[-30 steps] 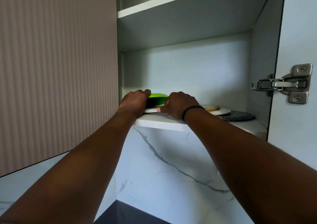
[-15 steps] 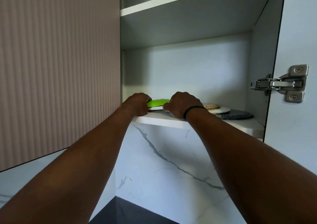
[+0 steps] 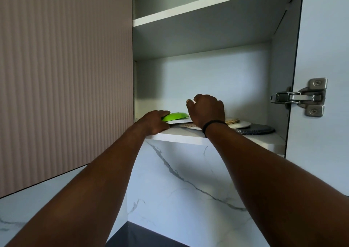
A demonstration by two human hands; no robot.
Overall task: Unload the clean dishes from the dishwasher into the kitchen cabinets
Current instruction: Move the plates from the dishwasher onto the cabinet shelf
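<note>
A bright green dish (image 3: 175, 116) lies on top of a white plate (image 3: 179, 122) at the left end of the lower cabinet shelf (image 3: 179, 136). My left hand (image 3: 154, 123) rests on the shelf edge with its fingers against the left rim of the green dish. My right hand (image 3: 205, 110) hovers just above and to the right of the dish, fingers curled in with nothing in them; a black band circles its wrist. Part of the stack is hidden behind this hand.
Further right on the shelf lie a beige woven mat (image 3: 232, 121), a white plate (image 3: 243, 124) and a dark speckled plate (image 3: 258, 130). The open cabinet door (image 3: 324, 38) with its metal hinge (image 3: 300, 97) stands at right. A ribbed closed door (image 3: 66, 76) is at left.
My right hand has let go of the stack and risen above it. The green dish and white plate have settled further onto the shelf; my left hand stays at the rim.
</note>
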